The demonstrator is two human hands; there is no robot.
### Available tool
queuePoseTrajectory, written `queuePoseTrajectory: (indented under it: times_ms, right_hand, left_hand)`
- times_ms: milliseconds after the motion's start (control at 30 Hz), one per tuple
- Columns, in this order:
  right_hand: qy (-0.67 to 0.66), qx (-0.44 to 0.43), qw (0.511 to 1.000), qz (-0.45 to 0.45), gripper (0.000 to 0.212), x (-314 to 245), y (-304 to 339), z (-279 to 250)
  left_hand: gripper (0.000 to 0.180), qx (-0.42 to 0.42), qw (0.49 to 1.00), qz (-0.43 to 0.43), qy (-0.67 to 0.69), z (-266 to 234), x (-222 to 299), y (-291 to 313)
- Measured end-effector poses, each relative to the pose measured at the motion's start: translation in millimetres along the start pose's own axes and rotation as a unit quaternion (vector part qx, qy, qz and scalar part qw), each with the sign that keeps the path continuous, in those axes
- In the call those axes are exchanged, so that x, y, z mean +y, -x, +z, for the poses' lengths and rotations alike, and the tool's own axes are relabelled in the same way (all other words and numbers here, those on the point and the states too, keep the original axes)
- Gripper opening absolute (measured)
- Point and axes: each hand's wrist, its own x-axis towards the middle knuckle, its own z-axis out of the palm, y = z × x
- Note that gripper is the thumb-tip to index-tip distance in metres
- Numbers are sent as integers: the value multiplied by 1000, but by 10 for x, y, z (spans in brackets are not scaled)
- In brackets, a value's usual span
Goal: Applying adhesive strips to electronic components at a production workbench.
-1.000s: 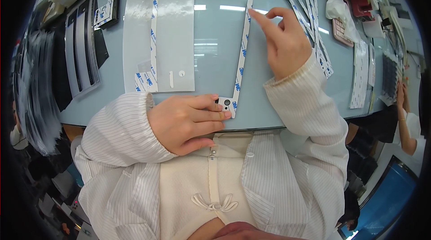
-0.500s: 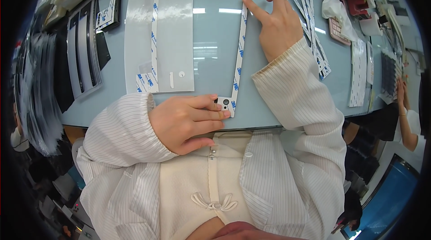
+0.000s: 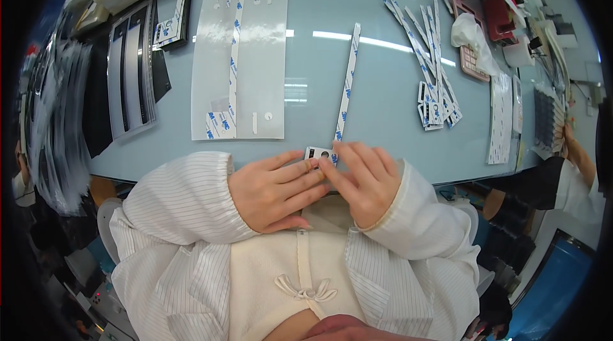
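Observation:
A narrow L-shaped strip [image 3: 348,82] with blue-marked white backing lies lengthwise on the table, its wider end with a round hole near the front edge. My left hand [image 3: 278,191] rests on that end from the left, fingers stretched out and flat. From the right, my right hand [image 3: 367,184] touches the same end with its fingertips, fingers apart and slightly bent; its underside is hidden. To the left is a translucent sheet [image 3: 262,60], bearing a similar L-shaped strip [image 3: 235,53] and small white pieces.
Several loose strips [image 3: 431,60] lie fanned out at the right. Beyond them are a pink calculator [image 3: 474,60], a crumpled white tissue [image 3: 469,33] and white strip sheets [image 3: 500,121]. Clear film sheets [image 3: 57,117] and dark-edged panels [image 3: 131,66] are stacked at the left.
My right hand has come from the strip's far end down to its near end, beside my left hand. The left hand stays on the near end. The view has shifted slightly.

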Motion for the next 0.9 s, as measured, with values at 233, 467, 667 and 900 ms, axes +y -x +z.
queuePoseTrajectory:
  times_ms: [233, 467, 667, 900]
  right_hand:
    - [-171, 40, 984, 38, 47, -192, -66, 163]
    - [-87, 105, 987, -82, 33, -162, 207, 317]
    - [-29, 136, 983, -118, 25, 39, 225, -229]
    - [118, 315, 941, 36, 17, 823, 313, -390]
  left_hand:
    - [49, 124, 991, -7, 47, -228, -254, 202]
    - [62, 83, 967, -198, -135, -558, -468, 414]
    - [64, 50, 969, -215, -109, -455, -505, 519]
    - [66, 20, 969, -206, -135, -511, -451, 538]
